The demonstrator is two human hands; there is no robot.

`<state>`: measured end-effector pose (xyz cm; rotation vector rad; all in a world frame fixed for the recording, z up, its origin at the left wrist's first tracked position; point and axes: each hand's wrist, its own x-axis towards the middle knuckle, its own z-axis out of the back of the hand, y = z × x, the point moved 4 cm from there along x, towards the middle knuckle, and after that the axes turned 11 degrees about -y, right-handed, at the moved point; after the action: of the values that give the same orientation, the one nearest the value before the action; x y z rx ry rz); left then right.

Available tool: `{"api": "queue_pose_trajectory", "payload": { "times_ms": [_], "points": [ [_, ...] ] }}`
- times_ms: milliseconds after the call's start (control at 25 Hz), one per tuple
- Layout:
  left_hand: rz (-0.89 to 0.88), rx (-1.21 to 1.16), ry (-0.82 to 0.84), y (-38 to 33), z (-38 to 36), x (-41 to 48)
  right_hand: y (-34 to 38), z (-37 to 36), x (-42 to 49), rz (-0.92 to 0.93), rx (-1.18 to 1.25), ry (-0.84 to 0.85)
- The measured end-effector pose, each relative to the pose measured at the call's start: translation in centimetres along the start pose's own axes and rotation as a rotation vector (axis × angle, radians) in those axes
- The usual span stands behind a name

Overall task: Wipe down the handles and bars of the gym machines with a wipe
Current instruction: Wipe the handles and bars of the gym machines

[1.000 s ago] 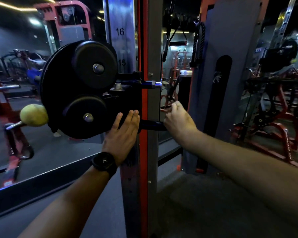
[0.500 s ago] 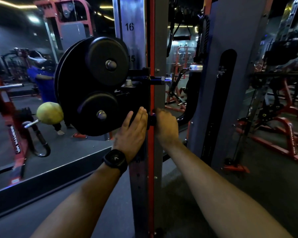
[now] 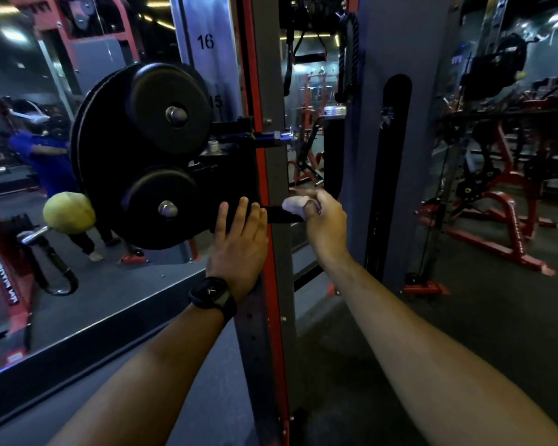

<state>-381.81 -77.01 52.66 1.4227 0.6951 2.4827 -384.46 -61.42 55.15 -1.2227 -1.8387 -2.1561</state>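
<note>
A short black handle [image 3: 279, 215] sticks out to the right from the black carriage on the numbered grey and red upright [image 3: 273, 91]. My right hand [image 3: 322, 217] grips a crumpled white wipe [image 3: 294, 205] wrapped over the outer end of that handle. My left hand [image 3: 239, 239], with a black watch on the wrist, lies flat with straight fingers against the carriage and upright, just left of the handle. Two black pulley wheels [image 3: 161, 156] sit above and left of my left hand.
A mirror on the left reflects a person in blue [image 3: 49, 162] and red machines. A yellow ball [image 3: 69, 213] caps a bar end at left. A grey weight-stack column [image 3: 397, 140] stands right of the upright, red benches [image 3: 503, 220] beyond it. Cable handles and a rope hang above.
My right hand slid outward along the handle, away from the upright, and the white wipe now shows at my fingers. My left hand stayed flat on the carriage.
</note>
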Motion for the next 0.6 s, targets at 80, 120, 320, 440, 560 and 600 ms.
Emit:
{"api": "queue_pose_trajectory", "payload": {
  "times_ms": [80,120,320,440,560,600],
  "points": [
    [0.069,-0.118,0.013,-1.0,0.7,0.3,-0.4,2.0,0.2,-0.001,0.001,-0.023],
    [0.1,-0.171,0.0,-1.7,1.0,0.6,-0.7,2.9,0.4,-0.013,0.0,-0.026],
    [0.164,-0.267,-0.031,-7.3,3.9,2.7,-3.5,8.2,1.5,-0.079,0.016,0.042],
    [0.177,-0.298,0.031,-11.0,6.0,3.5,-4.3,11.8,2.6,-0.129,0.093,0.083],
    [0.244,-0.347,0.065,-14.9,7.6,4.2,-6.4,15.3,4.1,-0.149,0.081,0.109],
    [0.254,-0.365,0.067,-16.4,8.0,4.5,-7.4,16.6,4.8,-0.134,0.047,0.116]
  ]
}}
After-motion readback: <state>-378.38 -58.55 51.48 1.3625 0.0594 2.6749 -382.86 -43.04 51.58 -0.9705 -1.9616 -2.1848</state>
